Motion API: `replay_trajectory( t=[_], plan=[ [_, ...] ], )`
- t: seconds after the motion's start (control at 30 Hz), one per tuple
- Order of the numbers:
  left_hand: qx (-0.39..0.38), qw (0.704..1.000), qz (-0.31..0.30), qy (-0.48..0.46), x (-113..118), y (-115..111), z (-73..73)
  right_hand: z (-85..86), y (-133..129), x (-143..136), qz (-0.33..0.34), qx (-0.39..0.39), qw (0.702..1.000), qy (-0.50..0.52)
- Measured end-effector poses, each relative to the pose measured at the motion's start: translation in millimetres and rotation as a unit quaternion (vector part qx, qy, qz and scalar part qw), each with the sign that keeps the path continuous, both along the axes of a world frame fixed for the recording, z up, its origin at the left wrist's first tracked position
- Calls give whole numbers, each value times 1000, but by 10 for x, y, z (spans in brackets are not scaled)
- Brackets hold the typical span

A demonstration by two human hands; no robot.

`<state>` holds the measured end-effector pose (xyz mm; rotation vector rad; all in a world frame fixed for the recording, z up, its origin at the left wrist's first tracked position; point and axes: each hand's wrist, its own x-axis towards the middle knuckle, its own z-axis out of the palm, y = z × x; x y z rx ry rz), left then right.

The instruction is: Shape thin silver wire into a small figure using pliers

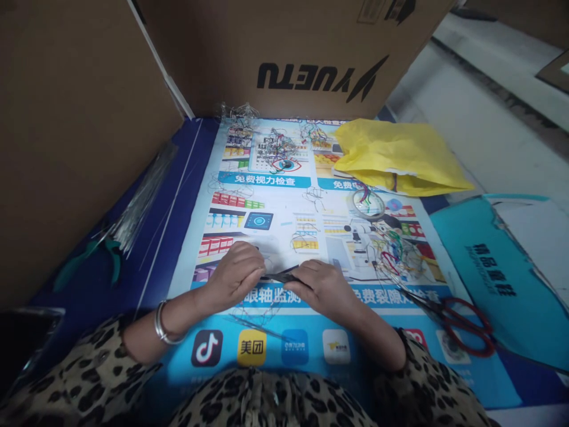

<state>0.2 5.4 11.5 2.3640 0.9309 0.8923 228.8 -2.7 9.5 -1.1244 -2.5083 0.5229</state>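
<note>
Both hands meet near the middle of a printed poster (275, 225). My left hand (237, 276), with a silver bangle on its wrist, is closed, fingers pinched on something too small to name at the left end of a dark slim tool. My right hand (322, 287) is wrapped round the other end of that dark tool (281, 277), whose tips point left toward my left fingers. The tool's exact kind is partly hidden. Thin bent wire pieces (262, 314) lie on the poster just below my hands.
Green-handled pliers (113, 261) and a bundle of straight wires (144, 198) lie left. Red-handled scissors (466, 326) and a teal cardboard piece (498, 279) are right. A yellow bag (395, 154), tape roll (368, 203) and wire tangles (278, 145) lie farther back, before cardboard (284, 59).
</note>
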Motion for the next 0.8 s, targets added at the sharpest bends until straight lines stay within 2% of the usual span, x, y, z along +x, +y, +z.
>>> replay_trajectory(
  t=[0.2, 0.57, 0.8],
  plan=[
    [4, 1000, 25, -1, 4, 2, -41, 46, -8, -20, -21, 44, 998, -49],
    [24, 998, 48, -31, 4, -10, -36, 48, -30, -47, -43, 28, 998, -45],
    [-71, 994, 23, -75, -17, 13, 15, 55, -20, -47, -49, 53, 996, -45]
  ],
)
